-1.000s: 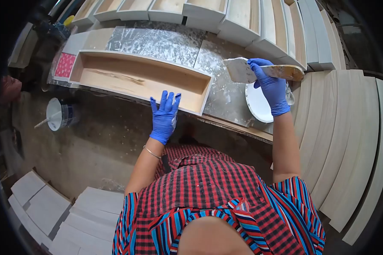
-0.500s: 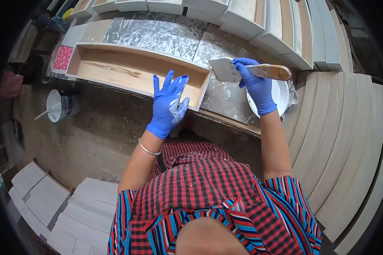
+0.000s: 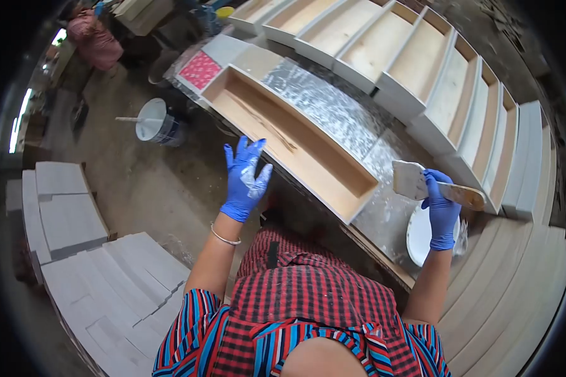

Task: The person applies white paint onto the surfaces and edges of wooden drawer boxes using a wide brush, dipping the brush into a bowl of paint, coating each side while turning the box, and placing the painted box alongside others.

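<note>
My right hand (image 3: pixel 442 210), in a blue glove, grips a wide putty knife (image 3: pixel 411 181) with a wooden handle. White paste coats its blade, which is raised over the table. Below that hand stands a white bucket (image 3: pixel 419 235), partly hidden by it. My left hand (image 3: pixel 244 182), also gloved in blue and smeared with white paste on the fingers, is spread open and holds nothing. Its fingertips are near the front edge of a long, shallow wooden drawer box (image 3: pixel 295 154), which lies open side up on the table with pale sides and a bare wood inside.
Several similar drawer boxes (image 3: pixel 383 44) are lined up along the table's far side. Long pale boards (image 3: pixel 490 283) are stacked at the right, grey panels (image 3: pixel 116 289) at the lower left. A bucket (image 3: pixel 152 120) with a stick stands on the floor. Another person (image 3: pixel 95 39) is at the upper left.
The view has turned, so the table now slants down to the right. My left hand no longer overlaps the drawer box's inside as much. The putty knife stays in my right hand.
</note>
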Available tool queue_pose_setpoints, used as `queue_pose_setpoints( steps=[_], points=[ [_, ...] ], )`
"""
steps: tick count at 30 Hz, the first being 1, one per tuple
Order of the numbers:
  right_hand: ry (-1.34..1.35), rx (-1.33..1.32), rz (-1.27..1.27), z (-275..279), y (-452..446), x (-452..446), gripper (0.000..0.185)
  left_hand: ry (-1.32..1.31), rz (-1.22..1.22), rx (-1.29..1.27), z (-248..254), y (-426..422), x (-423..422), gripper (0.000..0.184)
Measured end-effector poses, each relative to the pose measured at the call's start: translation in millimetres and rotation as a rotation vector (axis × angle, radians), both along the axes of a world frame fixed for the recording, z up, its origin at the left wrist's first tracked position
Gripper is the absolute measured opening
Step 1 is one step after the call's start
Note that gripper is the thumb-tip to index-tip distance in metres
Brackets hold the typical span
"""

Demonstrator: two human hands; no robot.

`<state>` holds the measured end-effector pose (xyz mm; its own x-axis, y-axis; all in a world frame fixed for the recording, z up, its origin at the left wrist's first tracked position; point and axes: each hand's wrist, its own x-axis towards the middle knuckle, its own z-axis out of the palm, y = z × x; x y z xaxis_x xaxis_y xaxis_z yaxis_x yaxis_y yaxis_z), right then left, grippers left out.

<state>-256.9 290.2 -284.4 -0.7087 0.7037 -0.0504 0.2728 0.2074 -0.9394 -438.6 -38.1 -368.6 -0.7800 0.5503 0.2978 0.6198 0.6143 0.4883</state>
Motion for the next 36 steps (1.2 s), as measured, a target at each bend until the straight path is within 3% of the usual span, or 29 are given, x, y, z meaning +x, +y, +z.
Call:
queue_pose_setpoints(
  steps=[7, 12, 22, 28, 29, 31, 36],
  points=[
    [0.119, -0.102, -0.050, -4.5, -19.1, -109.1, 0.015, 0.090, 0.239, 0.038, -15.8, -68.2, -111.0, 0.048],
    [0.121, -0.216, -0.002, -9.5, -71.9, -231.9, 0.018, 0.072, 0.274, 0.032, -39.3, -88.5, -196.8, 0.049],
    [0.173, -0.376, 0.229, -72.8, -179.4, -458.3, 0.026, -0.114, 0.257, 0.112, -56.9, -101.0, -254.5, 0.045],
    [0.005, -0.215, 0.212, -104.2, -167.0, -480.2, 0.026, -0.158, 0.262, 0.169, -68.2, -108.2, -267.1, 0.045],
    [-0.109, -0.066, 0.202, -87.3, -162.0, -471.2, 0.025, -0.156, 0.262, 0.184, -67.3, -107.9, -268.6, 0.045],
    [-0.155, -0.069, 0.112, -65.1, -151.0, -450.1, 0.024, -0.138, 0.199, 0.158, -63.4, -98.8, -273.7, 0.047],
    [-0.048, -0.117, 0.020, -44.8, -138.5, -411.8, 0.020, 0.055, -0.022, -0.031, -68.3, -40.6, -305.3, 0.060]
  ],
)
